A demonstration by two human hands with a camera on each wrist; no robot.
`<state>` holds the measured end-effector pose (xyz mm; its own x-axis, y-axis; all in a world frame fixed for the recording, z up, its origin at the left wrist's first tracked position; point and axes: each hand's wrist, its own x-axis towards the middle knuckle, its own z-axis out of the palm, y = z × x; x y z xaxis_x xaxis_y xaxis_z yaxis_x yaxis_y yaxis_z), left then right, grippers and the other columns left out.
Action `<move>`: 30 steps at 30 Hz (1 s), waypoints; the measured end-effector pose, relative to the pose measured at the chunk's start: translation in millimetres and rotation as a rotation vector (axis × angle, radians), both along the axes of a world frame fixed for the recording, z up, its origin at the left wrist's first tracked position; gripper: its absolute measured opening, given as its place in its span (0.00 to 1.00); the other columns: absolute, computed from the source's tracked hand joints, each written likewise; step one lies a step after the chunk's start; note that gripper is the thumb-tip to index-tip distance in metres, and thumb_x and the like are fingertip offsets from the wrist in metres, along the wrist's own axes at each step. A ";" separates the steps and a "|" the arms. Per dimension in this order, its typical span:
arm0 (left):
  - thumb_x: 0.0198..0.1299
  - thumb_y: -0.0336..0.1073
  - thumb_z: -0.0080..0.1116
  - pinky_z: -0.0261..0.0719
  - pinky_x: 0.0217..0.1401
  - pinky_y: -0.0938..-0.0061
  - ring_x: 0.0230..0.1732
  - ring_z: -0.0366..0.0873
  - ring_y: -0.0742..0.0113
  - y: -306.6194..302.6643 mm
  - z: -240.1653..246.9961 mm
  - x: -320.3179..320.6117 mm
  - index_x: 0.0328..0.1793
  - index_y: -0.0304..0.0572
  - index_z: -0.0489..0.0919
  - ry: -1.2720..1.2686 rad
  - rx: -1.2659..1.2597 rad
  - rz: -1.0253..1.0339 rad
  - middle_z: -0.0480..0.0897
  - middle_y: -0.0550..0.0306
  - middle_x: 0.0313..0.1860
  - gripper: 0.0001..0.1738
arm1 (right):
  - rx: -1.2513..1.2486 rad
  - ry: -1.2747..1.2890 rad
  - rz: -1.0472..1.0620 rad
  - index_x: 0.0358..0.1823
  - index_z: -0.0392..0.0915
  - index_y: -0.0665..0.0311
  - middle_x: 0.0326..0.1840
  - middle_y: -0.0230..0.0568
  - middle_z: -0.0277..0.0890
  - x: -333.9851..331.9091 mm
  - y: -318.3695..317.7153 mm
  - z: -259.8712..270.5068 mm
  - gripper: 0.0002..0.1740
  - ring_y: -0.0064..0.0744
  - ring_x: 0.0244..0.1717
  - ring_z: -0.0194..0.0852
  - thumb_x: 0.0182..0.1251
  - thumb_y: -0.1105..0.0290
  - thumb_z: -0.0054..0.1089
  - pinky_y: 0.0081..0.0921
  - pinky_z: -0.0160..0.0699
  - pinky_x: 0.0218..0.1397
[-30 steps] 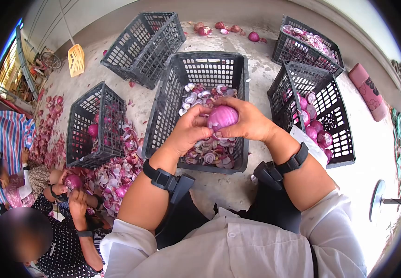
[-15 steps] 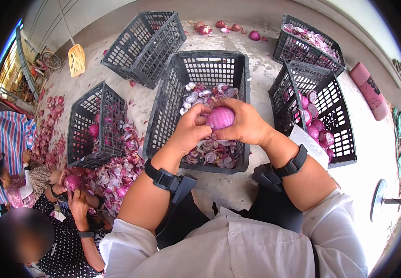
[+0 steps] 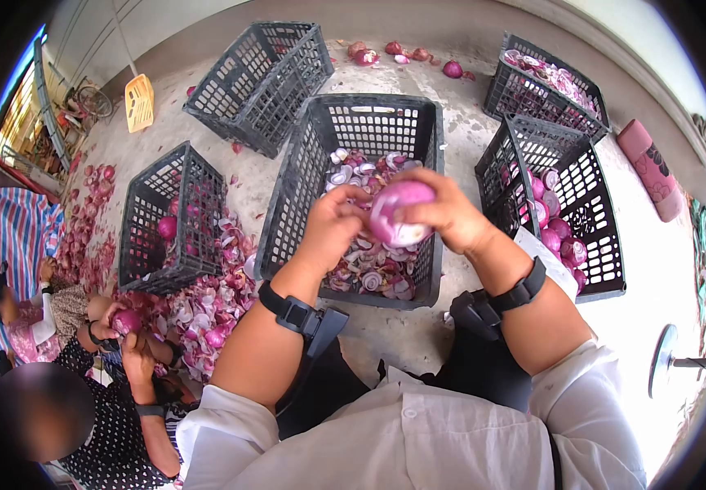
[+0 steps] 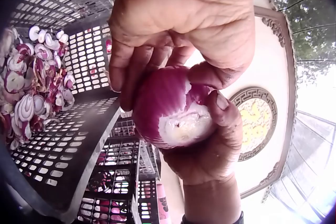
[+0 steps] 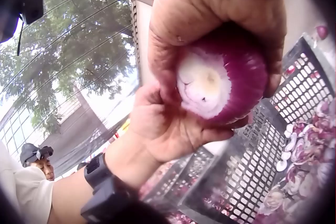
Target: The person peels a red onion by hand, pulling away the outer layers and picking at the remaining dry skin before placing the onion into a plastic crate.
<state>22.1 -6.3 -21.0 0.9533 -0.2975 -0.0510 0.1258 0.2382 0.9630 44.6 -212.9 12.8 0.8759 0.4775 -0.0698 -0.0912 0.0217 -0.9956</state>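
Observation:
A large red onion (image 3: 402, 196) is held over the middle crate (image 3: 435, 147). My right hand (image 3: 455, 216) grips it, fingers over the top and thumb on its near side. Beside its left edge is my left hand (image 3: 333, 233), fingers curled. In the left wrist view, that hand's fingers and thumb bend about the onion (image 4: 155, 108), the thumb at a torn edge of purple skin. A pale, bared end shows on the onion (image 5: 205, 85) in the right wrist view. Onion peels and sliced ends (image 3: 373, 273) lie in the crate below.
At the right stands a crate of whole red onions (image 3: 561, 241), with a crate of peels (image 3: 553, 73) behind it. More crates (image 3: 173, 220) stand at the left. Loose peels (image 3: 206, 314) cover the floor there, near another person (image 3: 116, 416) holding an onion.
The onion has turned in my right hand, bringing its pale end round toward me, and has shifted slightly right. My left fingers have drawn a little away from its side in the head view.

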 end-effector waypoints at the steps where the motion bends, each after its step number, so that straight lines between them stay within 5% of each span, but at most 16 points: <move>1: 0.52 0.20 0.50 0.80 0.38 0.78 0.35 0.82 0.69 8.8 -4.0 3.1 0.52 0.35 0.75 -0.006 -0.093 -0.018 0.84 0.50 0.38 0.18 | 0.064 0.021 -0.026 0.56 0.72 0.70 0.47 0.45 0.78 -0.5 -1.4 0.4 0.36 0.38 0.48 0.77 0.43 0.64 0.72 0.31 0.76 0.55; 6: 0.62 0.32 0.59 0.79 0.47 0.76 0.43 0.83 0.67 -3.1 -6.0 0.6 0.51 0.35 0.78 0.062 0.073 0.187 0.84 0.55 0.42 0.13 | 0.242 0.132 -0.129 0.59 0.69 0.71 0.50 0.46 0.76 4.5 -4.6 -7.2 0.34 0.36 0.50 0.76 0.50 0.69 0.70 0.31 0.76 0.56; 10: 0.61 0.32 0.64 0.76 0.57 0.74 0.51 0.78 0.69 -7.0 -10.0 -0.7 0.58 0.33 0.75 -0.042 0.020 0.184 0.81 0.53 0.49 0.20 | 0.289 0.190 -0.160 0.61 0.67 0.73 0.52 0.49 0.75 11.3 -1.3 -19.3 0.36 0.38 0.52 0.76 0.51 0.69 0.72 0.31 0.77 0.56; 19: 0.56 0.28 0.68 0.79 0.54 0.74 0.51 0.80 0.66 -9.7 -13.8 0.9 0.64 0.32 0.70 -0.095 0.056 0.117 0.79 0.47 0.54 0.29 | 0.118 0.189 -0.182 0.61 0.67 0.74 0.52 0.49 0.75 6.1 10.4 -24.0 0.40 0.36 0.52 0.76 0.50 0.64 0.76 0.31 0.76 0.56; 30: 0.47 0.22 0.58 0.76 0.41 0.79 0.39 0.75 0.74 0.5 -14.7 4.2 0.55 0.38 0.69 -0.023 0.160 0.006 0.75 0.55 0.48 0.25 | -0.223 -0.049 -0.176 0.57 0.72 0.75 0.48 0.53 0.79 1.9 16.5 -36.6 0.42 0.38 0.48 0.79 0.44 0.56 0.78 0.30 0.77 0.53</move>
<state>26.3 -5.8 -35.8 0.9565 -0.2817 -0.0754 0.1022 0.0819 0.9914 46.6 -196.4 -23.8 0.9487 0.2956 -0.1120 -0.0574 -0.1872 -0.9806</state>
